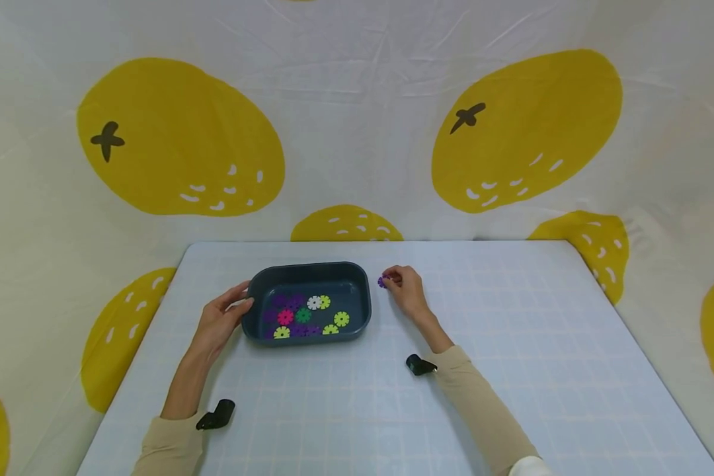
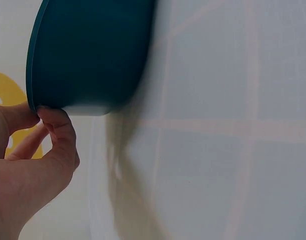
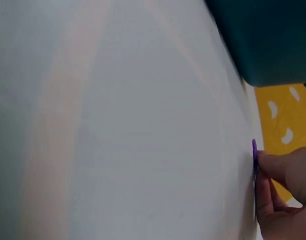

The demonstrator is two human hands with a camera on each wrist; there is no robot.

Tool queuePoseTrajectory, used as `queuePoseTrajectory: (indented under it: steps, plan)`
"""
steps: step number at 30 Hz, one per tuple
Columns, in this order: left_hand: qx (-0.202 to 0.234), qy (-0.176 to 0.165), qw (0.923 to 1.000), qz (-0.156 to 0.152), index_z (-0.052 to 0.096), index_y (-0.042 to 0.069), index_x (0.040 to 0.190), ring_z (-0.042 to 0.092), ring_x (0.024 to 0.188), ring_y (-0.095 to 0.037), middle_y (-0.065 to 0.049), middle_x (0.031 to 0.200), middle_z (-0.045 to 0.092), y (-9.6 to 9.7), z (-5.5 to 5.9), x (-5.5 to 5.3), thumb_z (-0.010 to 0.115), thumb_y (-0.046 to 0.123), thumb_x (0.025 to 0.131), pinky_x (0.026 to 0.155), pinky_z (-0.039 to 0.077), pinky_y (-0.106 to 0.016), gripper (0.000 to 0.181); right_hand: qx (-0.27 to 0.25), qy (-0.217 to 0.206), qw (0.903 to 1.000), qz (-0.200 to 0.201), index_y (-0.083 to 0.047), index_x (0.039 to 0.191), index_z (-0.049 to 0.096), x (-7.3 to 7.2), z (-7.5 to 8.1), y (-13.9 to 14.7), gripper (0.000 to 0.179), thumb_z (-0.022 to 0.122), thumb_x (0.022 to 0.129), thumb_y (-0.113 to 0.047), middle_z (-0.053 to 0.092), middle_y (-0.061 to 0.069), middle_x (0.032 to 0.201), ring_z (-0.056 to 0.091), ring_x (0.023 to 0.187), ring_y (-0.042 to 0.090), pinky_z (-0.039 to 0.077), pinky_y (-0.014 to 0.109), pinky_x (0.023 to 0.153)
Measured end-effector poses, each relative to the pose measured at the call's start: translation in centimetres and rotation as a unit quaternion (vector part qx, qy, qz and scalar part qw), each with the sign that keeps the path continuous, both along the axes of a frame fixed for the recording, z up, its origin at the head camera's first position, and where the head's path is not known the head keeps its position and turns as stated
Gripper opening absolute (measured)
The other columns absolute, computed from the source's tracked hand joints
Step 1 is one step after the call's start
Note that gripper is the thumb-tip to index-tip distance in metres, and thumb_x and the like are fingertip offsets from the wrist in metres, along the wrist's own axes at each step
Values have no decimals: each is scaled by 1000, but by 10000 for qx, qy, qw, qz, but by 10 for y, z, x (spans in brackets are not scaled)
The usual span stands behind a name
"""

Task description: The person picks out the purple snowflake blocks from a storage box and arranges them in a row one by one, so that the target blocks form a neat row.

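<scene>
A dark teal rectangular tub (image 1: 309, 268) stands on the table, with several notched plastic discs inside: purple, yellow, a red one (image 1: 285, 317), a green one (image 1: 303, 315) and a white one (image 1: 314, 303). My left hand (image 1: 221, 316) pinches the tub's left rim between thumb and fingers, as the left wrist view shows up close. Just beyond the tub's right side, my right hand (image 1: 409, 291) pinches a purple notched disc (image 1: 382, 282) at its edge, low over the table. In the right wrist view that purple disc (image 3: 254, 152) appears edge-on at the fingertips.
The table (image 1: 512, 344) has a pale checked cover. Behind it hangs a white cloth (image 1: 357, 119) printed with large yellow fruit. Black wrist cameras (image 1: 217, 415) sit at both sleeve cuffs.
</scene>
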State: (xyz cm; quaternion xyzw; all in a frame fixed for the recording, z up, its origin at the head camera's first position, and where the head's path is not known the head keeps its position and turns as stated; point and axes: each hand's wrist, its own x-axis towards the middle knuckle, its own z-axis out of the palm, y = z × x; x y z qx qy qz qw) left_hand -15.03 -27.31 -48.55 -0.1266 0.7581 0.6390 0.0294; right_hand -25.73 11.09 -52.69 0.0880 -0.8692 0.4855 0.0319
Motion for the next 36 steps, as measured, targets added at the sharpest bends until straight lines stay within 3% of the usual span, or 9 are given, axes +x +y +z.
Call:
queuePoseTrajectory:
  steps: [8, 16, 27, 36]
  plan:
    - [26, 41, 10000, 14, 48, 11, 155, 58, 102, -3, -15, 145, 46, 1, -1, 0, 65, 24, 104, 87, 49, -13, 56, 11, 46, 9999, -110, 4, 115, 69, 5, 6, 1, 17, 64, 102, -6, 64, 20, 108, 59, 98, 31, 51, 42, 91]
    - [20, 64, 10000, -17, 47, 11, 155, 59, 104, -4, -16, 146, 46, 2, -1, 0, 65, 24, 103, 86, 49, -14, 56, -390, 128, 9992, -32, 2, 115, 69, 8, 20, -3, 17, 63, 102, -7, 66, 18, 107, 62, 99, 29, 54, 42, 92]
    - [-4, 107, 9999, -123, 46, 9, 155, 59, 100, -3, -12, 140, 48, -2, -1, 1, 65, 24, 103, 86, 50, -15, 57, -749, 252, 9942, 735, -2, 117, 70, 22, 56, -31, 19, 65, 102, -13, 69, 12, 108, 65, 102, 25, 55, 38, 92]
    - [129, 156, 9996, -198, 45, 8, 156, 58, 99, -2, -14, 141, 46, -3, 1, 1, 65, 24, 104, 87, 49, -15, 58, -679, 501, 9790, 1855, 4, 119, 68, 31, 61, -55, 22, 68, 100, -7, 70, 14, 110, 66, 98, 26, 56, 35, 91]
